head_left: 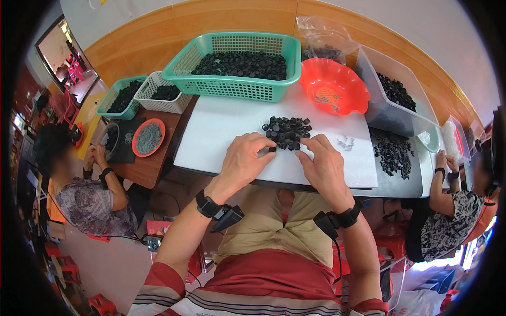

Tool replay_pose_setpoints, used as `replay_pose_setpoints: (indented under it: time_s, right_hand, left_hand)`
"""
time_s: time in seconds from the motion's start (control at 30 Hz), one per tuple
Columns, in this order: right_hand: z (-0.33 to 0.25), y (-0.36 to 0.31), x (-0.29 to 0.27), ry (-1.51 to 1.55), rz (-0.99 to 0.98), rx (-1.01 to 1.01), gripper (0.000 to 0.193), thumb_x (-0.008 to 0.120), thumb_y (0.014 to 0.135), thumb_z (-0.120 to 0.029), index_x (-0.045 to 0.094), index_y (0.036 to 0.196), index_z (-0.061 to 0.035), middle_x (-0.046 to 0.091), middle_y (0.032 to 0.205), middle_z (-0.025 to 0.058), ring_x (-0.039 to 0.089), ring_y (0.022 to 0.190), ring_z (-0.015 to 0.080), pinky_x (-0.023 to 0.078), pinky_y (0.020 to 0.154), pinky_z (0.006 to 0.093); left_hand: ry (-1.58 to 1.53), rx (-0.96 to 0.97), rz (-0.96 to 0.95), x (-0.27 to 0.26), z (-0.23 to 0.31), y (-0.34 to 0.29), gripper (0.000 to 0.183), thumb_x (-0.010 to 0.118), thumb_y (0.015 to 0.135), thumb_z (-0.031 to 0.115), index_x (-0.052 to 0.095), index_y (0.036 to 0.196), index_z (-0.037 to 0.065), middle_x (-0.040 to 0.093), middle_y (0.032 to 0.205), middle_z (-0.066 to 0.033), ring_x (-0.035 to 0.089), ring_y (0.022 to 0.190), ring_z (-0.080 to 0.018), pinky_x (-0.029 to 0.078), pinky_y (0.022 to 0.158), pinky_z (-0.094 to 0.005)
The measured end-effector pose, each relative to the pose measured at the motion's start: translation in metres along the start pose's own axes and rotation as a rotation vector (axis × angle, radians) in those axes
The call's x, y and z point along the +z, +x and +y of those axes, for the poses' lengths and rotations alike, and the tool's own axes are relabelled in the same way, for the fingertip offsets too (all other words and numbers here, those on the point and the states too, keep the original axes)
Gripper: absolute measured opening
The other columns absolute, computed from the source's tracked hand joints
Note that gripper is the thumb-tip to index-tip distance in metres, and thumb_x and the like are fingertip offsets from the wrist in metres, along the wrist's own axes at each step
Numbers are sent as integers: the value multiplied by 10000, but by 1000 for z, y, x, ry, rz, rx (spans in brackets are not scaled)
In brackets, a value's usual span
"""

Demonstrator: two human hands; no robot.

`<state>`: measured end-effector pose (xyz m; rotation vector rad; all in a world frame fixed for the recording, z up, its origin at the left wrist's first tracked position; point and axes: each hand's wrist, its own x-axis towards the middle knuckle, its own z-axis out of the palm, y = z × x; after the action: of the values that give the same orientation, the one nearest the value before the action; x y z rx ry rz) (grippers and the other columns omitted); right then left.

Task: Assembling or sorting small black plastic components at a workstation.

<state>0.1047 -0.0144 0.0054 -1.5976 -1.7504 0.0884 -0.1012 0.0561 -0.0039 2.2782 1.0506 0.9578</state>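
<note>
A heap of small black plastic caps (pixel 287 131) lies on the white sheet in front of me. My left hand (pixel 246 158) is at the heap's near left side, thumb and forefinger closed about a single black cap (pixel 272 149). On the heap's near right side is my right hand (pixel 326 163), its thumb and forefinger apart and close to the outer pieces. Nothing shows between those two fingertips. To the right of the heap, small pale pieces (pixel 346 142) lie scattered on the white sheet (pixel 221 126).
Behind the sheet stand a green basket (pixel 232 87) of black parts, a red scalloped bowl (pixel 337 87) and a clear bin (pixel 395 116). More black parts (pixel 394 158) lie at right. Co-workers sit left (pixel 95 203) and right (pixel 448 221); an orange bowl (pixel 148 138) holds grey pieces.
</note>
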Motion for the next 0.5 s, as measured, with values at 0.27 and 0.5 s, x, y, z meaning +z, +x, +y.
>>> replay_pose_setpoints:
  time_s: [0.27,0.5]
  right_hand:
    - [-1,3,9,-75,-54,12,207,735,858,-141,712,1057,-89,633,977,89,672,713,319,536,628,423]
    - [-1,0,9,-43,-58,-46,194,728,844,-107,706,1032,-67,637,1045,94,680,720,322,542,637,428]
  left_hand:
    - [11,14,16,3,-4,-2,188,785,794,108,753,969,48,735,1005,-87,664,953,-291,507,867,-391]
    - [10,41,28,4,-4,-3,184,787,788,122,753,957,58,737,995,-77,662,945,-287,496,873,-392]
